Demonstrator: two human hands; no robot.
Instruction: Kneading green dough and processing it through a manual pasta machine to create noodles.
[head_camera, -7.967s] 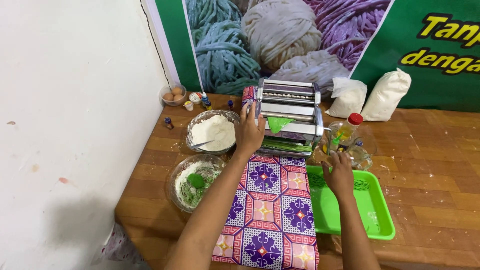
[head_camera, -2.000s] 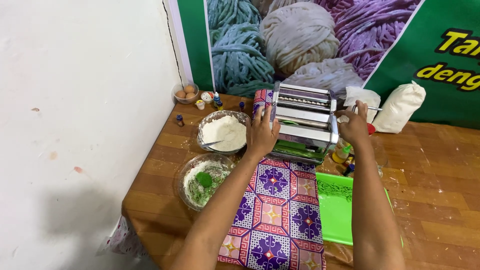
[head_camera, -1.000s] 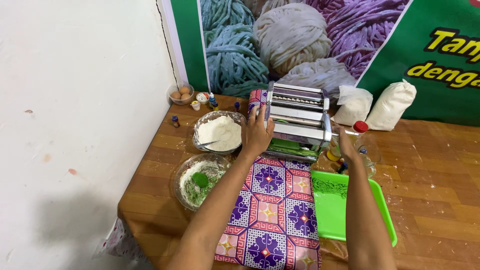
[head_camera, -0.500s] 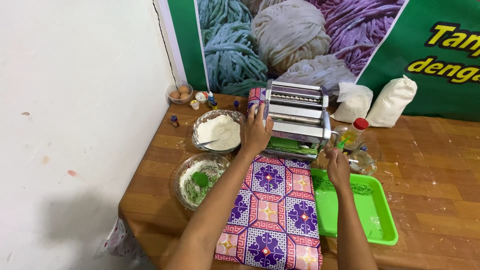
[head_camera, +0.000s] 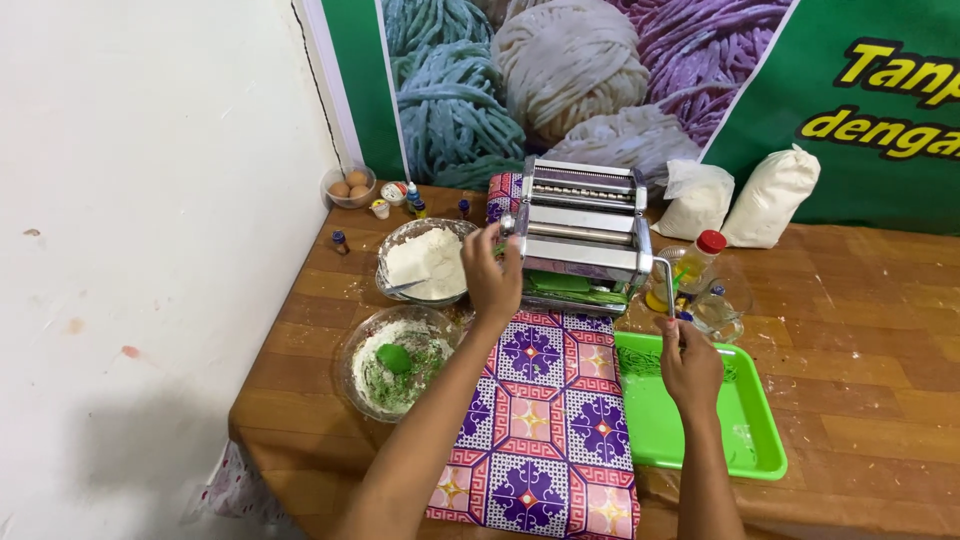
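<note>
- One view only, from a camera worn on the person's head, looking steeply down and forward over both outstretched forearms.
- It faces the far edge of the brown wooden counter (head_camera: 880, 330), where a green printed banner showing coloured noodle bundles (head_camera: 600, 90) stands; a white wall fills the left side.
- Middling nearness: the left hand (head_camera: 493, 283) and right hand (head_camera: 690, 368) sit mid-frame, elbows cut off at the bottom edge.
- Beyond the grip of the left hand, the silver metal pasta roller (head_camera: 585, 235) lies near centre.
</note>
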